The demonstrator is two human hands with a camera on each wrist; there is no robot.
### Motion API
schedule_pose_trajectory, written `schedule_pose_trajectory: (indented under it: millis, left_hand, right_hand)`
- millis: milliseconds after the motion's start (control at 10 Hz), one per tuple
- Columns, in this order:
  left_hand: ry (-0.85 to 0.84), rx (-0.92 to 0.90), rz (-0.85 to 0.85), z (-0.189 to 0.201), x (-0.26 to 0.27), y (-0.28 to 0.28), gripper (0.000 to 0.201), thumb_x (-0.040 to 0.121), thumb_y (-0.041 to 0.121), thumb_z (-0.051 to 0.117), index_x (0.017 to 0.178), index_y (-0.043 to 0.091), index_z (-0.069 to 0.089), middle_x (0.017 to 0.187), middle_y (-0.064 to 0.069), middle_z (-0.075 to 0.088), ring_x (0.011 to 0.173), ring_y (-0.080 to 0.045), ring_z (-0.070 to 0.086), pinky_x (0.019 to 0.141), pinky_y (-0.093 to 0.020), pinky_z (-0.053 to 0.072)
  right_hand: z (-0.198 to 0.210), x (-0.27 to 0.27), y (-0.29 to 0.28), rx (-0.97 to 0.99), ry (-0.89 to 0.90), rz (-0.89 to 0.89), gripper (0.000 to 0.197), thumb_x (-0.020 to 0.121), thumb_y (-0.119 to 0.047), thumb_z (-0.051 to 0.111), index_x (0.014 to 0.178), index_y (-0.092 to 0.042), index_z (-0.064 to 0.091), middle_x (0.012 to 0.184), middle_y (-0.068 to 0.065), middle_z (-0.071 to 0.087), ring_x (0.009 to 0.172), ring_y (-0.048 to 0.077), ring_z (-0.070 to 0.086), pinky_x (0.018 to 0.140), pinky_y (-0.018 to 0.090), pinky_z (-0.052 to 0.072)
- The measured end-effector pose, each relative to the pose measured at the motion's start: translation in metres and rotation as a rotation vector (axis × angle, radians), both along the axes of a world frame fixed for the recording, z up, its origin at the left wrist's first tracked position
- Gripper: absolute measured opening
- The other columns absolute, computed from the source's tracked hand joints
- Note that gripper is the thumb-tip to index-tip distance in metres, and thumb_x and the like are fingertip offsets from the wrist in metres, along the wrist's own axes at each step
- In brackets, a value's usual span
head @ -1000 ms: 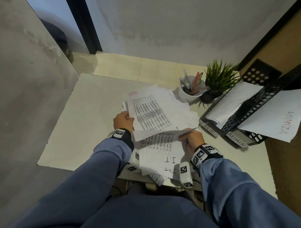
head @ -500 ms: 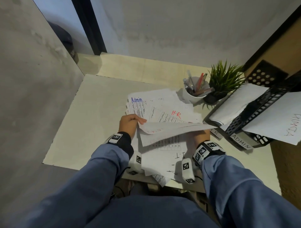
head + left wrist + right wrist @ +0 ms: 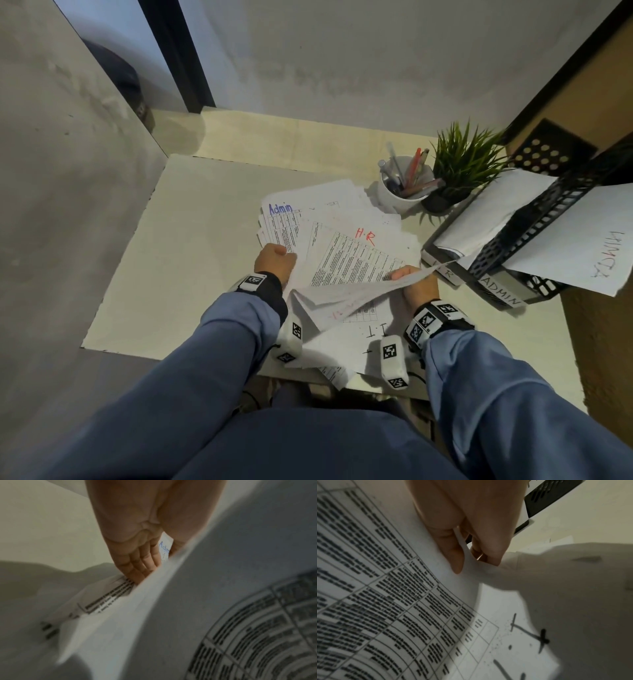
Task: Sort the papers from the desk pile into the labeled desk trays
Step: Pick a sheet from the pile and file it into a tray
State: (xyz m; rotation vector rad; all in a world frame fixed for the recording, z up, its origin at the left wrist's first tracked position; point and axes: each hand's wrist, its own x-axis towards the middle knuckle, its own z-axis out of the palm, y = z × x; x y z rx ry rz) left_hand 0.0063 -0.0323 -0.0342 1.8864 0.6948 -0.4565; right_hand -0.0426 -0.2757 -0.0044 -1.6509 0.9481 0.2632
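A loose pile of printed papers point(image 3: 346, 212) covers the middle of the desk. An "Admin" sheet point(image 3: 279, 219) lies at its far left, an "H.R" sheet point(image 3: 356, 257) on top, and an "I.T" sheet point(image 3: 373, 330) nearest me. My right hand point(image 3: 411, 277) pinches the edge of a lifted, turned-over sheet point(image 3: 346, 291) between thumb and fingers point(image 3: 457, 555). My left hand point(image 3: 274, 257) grips the left edge of the H.R sheet, its fingertips point(image 3: 137, 574) hidden behind paper. Black mesh trays point(image 3: 534, 219) labelled "H R" point(image 3: 445, 270) and "ADMIN" point(image 3: 500, 291) stand at the right and hold papers.
A white pen cup point(image 3: 404, 192) and a small potted plant point(image 3: 459, 171) stand behind the pile, left of the trays. A sheet marked ADMIN point(image 3: 582, 246) hangs out of the upper tray. Bare desk point(image 3: 205, 240) lies to the left, bounded by a wall.
The lifted sheet has swung down and right in my right hand. My left hand has let go of it and gone to the pile's left edge. The H.R sheet is now uncovered.
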Motion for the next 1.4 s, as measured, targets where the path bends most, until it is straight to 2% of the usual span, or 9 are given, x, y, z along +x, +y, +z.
schedule_pose_trajectory:
  millis: [200,300,400,500,700,900,1100,1300,1400]
  left_hand:
    - [-0.184,-0.092,0.062,0.049,-0.011,-0.01,0.024,0.093,0.029,0.048,0.099,0.012,0.063,0.1,-0.006,0.064,0.093,-0.024,0.057,0.081,-0.029,0.043]
    - [-0.091,-0.343,-0.002,0.084,-0.021,-0.023,0.057,0.098,0.045,0.034,0.125,-0.001,0.052,0.124,-0.023,0.058,0.117,-0.038,0.053,0.1,-0.046,0.04]
    - [-0.24,-0.34,-0.178,0.101,-0.029,-0.031,0.039,0.092,0.021,0.057,0.126,0.004,0.051,0.12,-0.02,0.059,0.104,-0.024,0.062,0.079,-0.026,0.055]
    - [-0.468,-0.229,-0.142,0.103,-0.018,-0.035,0.019,0.082,0.004,0.066,0.1,0.011,0.062,0.087,0.005,0.066,0.075,0.003,0.061,0.069,-0.014,0.051]
    - [-0.67,-0.128,-0.178,0.111,-0.013,-0.044,0.019,0.079,0.012,0.071,0.072,0.015,0.054,0.064,0.005,0.055,0.059,-0.004,0.048,0.055,-0.011,0.041]
    - [-0.508,0.011,-0.405,0.088,-0.02,-0.051,0.014,0.088,0.023,0.063,0.099,0.016,0.059,0.08,0.007,0.063,0.073,-0.006,0.059,0.064,-0.019,0.046]
    - [-0.692,0.005,-0.524,0.159,-0.009,-0.103,0.038,0.094,0.022,0.054,0.059,0.007,0.053,0.055,-0.013,0.054,0.049,-0.02,0.046,0.047,-0.016,0.036]
    - [-0.973,0.031,-0.788,0.232,-0.012,-0.183,0.049,0.084,-0.001,0.055,0.054,0.029,0.031,0.046,0.015,0.033,0.042,0.001,0.041,0.043,-0.009,0.029]
    - [-1.052,0.043,-0.877,0.246,-0.018,-0.222,0.023,0.08,-0.001,0.052,0.067,0.017,0.056,0.05,0.016,0.036,0.044,-0.001,0.038,0.044,-0.008,0.028]
  right_hand:
    - [0.006,0.0,-0.002,0.003,0.039,-0.014,0.014,0.086,0.01,0.048,0.073,0.009,0.054,0.073,0.019,0.055,0.067,0.029,0.053,0.048,0.01,0.039]
    - [0.017,0.004,0.002,0.142,-0.102,-0.131,0.015,0.083,0.019,0.047,0.094,0.016,0.056,0.084,0.018,0.069,0.074,0.02,0.065,0.067,0.009,0.052]
    - [0.042,0.006,0.004,0.284,-0.232,-0.183,0.034,0.08,0.021,0.044,0.107,0.006,0.058,0.092,0.012,0.069,0.082,0.019,0.065,0.095,0.04,0.048]
    - [0.072,0.009,-0.002,0.205,-0.396,-0.086,0.032,0.08,0.018,0.048,0.103,0.001,0.061,0.089,0.007,0.068,0.081,0.018,0.065,0.083,0.032,0.054]
    - [0.098,0.001,0.003,0.078,-0.535,-0.103,0.026,0.075,0.008,0.066,0.081,-0.014,0.056,0.076,-0.004,0.062,0.067,0.006,0.06,0.07,0.022,0.052]
    - [0.063,-0.013,0.011,0.185,-0.31,-0.111,0.039,0.078,0.012,0.061,0.115,0.007,0.053,0.111,0.017,0.063,0.096,0.022,0.061,0.07,0.018,0.053]
    - [0.126,-0.01,-0.053,0.017,-0.582,-0.012,0.032,0.082,0.013,0.054,0.079,-0.017,0.064,0.073,-0.009,0.068,0.068,-0.003,0.064,0.06,0.013,0.052]
    - [0.146,-0.04,-0.154,-0.633,-0.589,-0.439,0.041,0.079,-0.008,0.058,0.12,-0.012,0.055,0.112,0.007,0.057,0.097,0.012,0.057,0.084,0.023,0.052]
    - [0.129,-0.049,-0.184,-0.658,-0.196,-0.481,0.068,0.077,-0.035,0.067,0.135,-0.01,0.043,0.134,0.014,0.042,0.123,0.03,0.043,0.102,0.043,0.04]
